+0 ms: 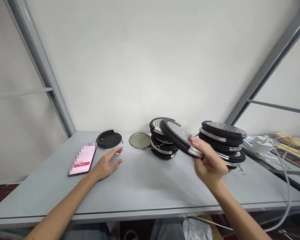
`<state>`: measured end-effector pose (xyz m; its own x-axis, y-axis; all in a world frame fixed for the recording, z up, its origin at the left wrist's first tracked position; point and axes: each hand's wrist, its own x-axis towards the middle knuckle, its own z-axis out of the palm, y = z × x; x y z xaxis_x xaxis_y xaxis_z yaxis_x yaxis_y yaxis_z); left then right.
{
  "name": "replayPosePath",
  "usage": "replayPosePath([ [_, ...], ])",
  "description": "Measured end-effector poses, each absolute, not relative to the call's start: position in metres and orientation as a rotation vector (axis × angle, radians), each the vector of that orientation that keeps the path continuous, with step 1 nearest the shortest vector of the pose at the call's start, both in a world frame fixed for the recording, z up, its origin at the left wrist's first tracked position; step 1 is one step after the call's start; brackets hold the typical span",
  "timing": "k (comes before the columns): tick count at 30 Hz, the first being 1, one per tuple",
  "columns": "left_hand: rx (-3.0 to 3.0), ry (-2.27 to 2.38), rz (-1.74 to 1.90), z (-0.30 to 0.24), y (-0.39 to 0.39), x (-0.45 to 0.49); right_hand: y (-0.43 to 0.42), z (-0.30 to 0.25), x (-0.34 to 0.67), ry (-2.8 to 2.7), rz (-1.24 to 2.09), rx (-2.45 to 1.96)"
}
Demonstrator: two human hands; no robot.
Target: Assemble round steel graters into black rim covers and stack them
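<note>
My right hand (208, 163) grips a round black-rimmed disc with a perforated metal face (180, 136), tilted above the grey table (145, 186). It hangs between two stacks of like discs: a middle stack (162, 148) and a right stack (222, 141). My left hand (107, 163) hovers open just above the table, fingers spread, holding nothing. It is nearest a phone (82, 159) with a lit pink screen. A black round cover (109, 139) and a shiny metal lid (140, 140) lie flat near the back wall.
Grey metal frame posts slant up at the left (40, 63) and right (270, 63). At the far right lie a white box (261, 143), cables (285, 173) and wooden strips (292, 140). The white wall stands right behind the stacks.
</note>
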<state>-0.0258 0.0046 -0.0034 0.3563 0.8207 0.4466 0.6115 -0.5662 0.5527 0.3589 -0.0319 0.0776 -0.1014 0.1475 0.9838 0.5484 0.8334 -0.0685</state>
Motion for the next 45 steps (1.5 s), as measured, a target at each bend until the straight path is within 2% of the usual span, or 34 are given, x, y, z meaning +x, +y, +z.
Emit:
replayPosePath([
  [4, 2.321, 1.246, 0.853, -0.005, 0.004, -0.026, 0.009, 0.104, 0.389, -1.784, -0.479, -0.673],
  [11, 2.263, 1.251, 0.864, -0.004, 0.004, -0.027, 0.064, 0.113, 0.377, -2.007, -0.428, -0.722],
  [24, 2.222, 1.294, 0.845, 0.004, 0.001, -0.023, 0.059, 0.115, 0.371, -2.186, -0.194, -0.791],
  [32, 2.287, 1.313, 0.840, 0.006, 0.001, -0.021, 0.047, 0.112, 0.367, -2.078, -0.474, -0.801],
  [36, 2.356, 1.298, 0.864, 0.004, 0.002, -0.019, 0.021, 0.087, 0.339, -1.935, -0.595, -0.643],
  [40, 2.403, 1.273, 0.865, 0.001, 0.004, -0.018, -0.003, 0.043, 0.287, -2.486, -0.164, -0.631],
  [43, 2.407, 1.241, 0.883, 0.000, 0.005, -0.018, -0.004, 0.015, 0.248, -2.535, 0.159, -0.766],
  [45, 2.400, 1.228, 0.902, 0.000, 0.005, -0.018, 0.005, 0.004, 0.229, -2.517, 0.246, -0.884],
])
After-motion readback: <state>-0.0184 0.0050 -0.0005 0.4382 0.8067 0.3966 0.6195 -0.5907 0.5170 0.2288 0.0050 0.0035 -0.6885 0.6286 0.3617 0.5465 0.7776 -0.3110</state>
